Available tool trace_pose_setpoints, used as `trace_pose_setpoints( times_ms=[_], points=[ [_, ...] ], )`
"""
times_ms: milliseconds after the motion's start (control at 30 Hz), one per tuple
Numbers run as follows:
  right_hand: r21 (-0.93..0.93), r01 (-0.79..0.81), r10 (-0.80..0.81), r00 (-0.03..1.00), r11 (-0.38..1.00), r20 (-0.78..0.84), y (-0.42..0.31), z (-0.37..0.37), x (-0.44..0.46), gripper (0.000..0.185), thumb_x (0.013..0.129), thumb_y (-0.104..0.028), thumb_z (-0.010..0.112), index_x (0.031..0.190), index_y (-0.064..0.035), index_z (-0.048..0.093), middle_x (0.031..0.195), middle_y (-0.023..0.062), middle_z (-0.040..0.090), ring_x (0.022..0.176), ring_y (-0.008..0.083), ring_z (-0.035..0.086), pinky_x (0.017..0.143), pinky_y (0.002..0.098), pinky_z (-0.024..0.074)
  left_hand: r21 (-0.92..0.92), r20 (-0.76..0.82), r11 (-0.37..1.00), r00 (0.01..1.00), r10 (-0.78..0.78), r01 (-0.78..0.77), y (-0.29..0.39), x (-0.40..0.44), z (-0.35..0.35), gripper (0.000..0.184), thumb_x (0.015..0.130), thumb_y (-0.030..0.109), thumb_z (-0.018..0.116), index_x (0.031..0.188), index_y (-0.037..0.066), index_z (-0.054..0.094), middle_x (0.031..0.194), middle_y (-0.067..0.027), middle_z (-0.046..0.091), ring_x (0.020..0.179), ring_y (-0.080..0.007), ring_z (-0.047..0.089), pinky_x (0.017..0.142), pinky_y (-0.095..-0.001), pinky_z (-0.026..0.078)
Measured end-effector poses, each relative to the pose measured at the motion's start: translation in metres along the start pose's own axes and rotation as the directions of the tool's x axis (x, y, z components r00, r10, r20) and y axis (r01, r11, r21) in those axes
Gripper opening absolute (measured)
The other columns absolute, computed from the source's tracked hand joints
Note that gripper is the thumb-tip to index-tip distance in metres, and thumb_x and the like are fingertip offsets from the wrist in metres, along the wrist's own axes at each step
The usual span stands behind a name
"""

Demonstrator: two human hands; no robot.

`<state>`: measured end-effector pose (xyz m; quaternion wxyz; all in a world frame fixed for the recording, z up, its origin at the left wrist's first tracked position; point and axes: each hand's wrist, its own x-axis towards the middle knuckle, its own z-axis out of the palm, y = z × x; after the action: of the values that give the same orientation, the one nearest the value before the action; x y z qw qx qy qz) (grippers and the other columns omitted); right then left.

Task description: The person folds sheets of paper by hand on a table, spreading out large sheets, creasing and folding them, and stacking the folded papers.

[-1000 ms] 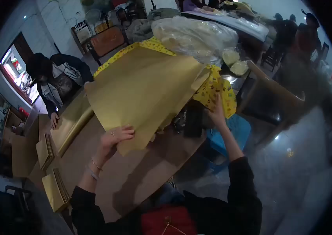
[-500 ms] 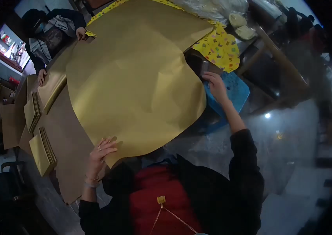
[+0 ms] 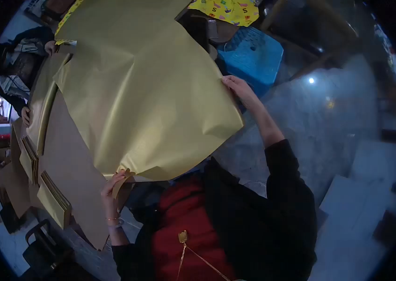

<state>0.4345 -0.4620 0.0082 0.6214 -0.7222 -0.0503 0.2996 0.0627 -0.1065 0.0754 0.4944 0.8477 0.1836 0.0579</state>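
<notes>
A large gold-brown sheet spreads over the table, creased and bulging towards me. My left hand is closed on its near left corner, where the sheet puckers and folds over the fingers. At the right edge of the sheet, my right hand pinches the border between thumb and fingers. Yellow patterned material shows beyond the sheet at the top, and a strip of it runs along the far left edge. Brown board covers the table below the sheet.
A blue stool stands just beyond my right hand. Folded gold-brown stacks lie at the table's left edge. Another person is at the far left, hands on the material. A black chair is at the lower left.
The sheet has come nearer to me and its near part has creased. My right hand has gone from the yellow material to the sheet's right edge and closed on it. The view has tilted down.
</notes>
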Motion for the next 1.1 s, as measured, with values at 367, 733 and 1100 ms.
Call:
trace_pose_setpoints(
  times_ms=[367, 733, 1100],
  points=[
    [-0.331, 0.05, -0.038, 0.998, 0.942, 0.042, -0.01, 0.005, 0.011, 0.078, 0.067, -0.043, 0.08, 0.125, 0.0, 0.052, 0.115, 0.0121, 0.061, 0.105, 0.0203, 0.057, 0.092, 0.0309, 0.043, 0.09, 0.103, 0.996, 0.994, -0.022, 0.013, 0.005, 0.008, -0.005, 0.022, 0.084, 0.003, 0.053, 0.097, -0.002, 0.069, 0.105, -0.0141, 0.068, 0.109, -0.0266, 0.061, 0.104, -0.04, 0.039],
    [-0.258, -0.018, 0.053, 0.99, 0.966, 0.13, -0.007, -0.002, 0.014, 0.048, 0.07, -0.015, 0.07, 0.114, 0.0032, 0.059, 0.1, 0.0084, 0.064, 0.087, 0.0141, 0.058, 0.082, 0.0272, 0.0451, -0.01, 0.07, 0.998, 0.996, -0.057, 0.058, -0.005, 0.004, -0.005, 0.022, 0.084, 0.006, 0.053, 0.097, -0.001, 0.069, 0.106, -0.0143, 0.068, 0.111, -0.0257, 0.06, 0.109, -0.0425, 0.033],
    [-0.558, 0.098, -0.333, 0.88, 0.824, -0.337, 0.043, -0.047, -0.004, 0.023, 0.087, -0.014, 0.055, 0.106, -0.0024, 0.06, 0.089, 0.0127, 0.066, 0.079, 0.0187, 0.064, 0.069, 0.0295, 0.0491, 0.03, 0.07, 0.997, 0.995, -0.072, 0.07, 0.007, 0.006, -0.004, 0.02, 0.081, 0.0, 0.057, 0.097, 0.0, 0.069, 0.105, -0.0144, 0.068, 0.111, -0.0265, 0.06, 0.109, -0.0433, 0.032]
  ],
)
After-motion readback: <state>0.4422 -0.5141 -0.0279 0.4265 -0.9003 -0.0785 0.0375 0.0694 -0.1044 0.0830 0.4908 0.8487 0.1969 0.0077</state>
